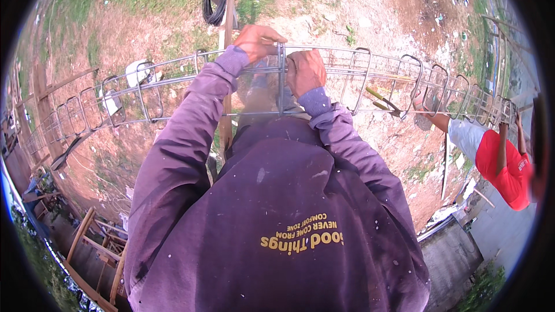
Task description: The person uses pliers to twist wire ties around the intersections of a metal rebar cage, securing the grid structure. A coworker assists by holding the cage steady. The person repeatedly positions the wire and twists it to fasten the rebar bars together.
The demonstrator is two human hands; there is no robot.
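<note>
A long rebar cage (191,84) of thin steel bars and rectangular stirrups runs across in front of me. At its middle, my left hand (256,43) pinches the top corner of an upright stirrup (281,89) from its left side. My right hand (306,73) is closed at the same stirrup, just to its right and a little lower. The fingertips of the right hand are partly hidden by its own knuckles. Further right, pincers (386,103) with yellow handles hang at the cage's lower bars.
A coil of dark tie wire (215,11) hangs on a wooden post (226,29) beyond my left hand. At the cage's right end stands a person in a red shirt (504,164), hands on the bars. Wooden frames (95,242) lie lower left; litter dots the ground.
</note>
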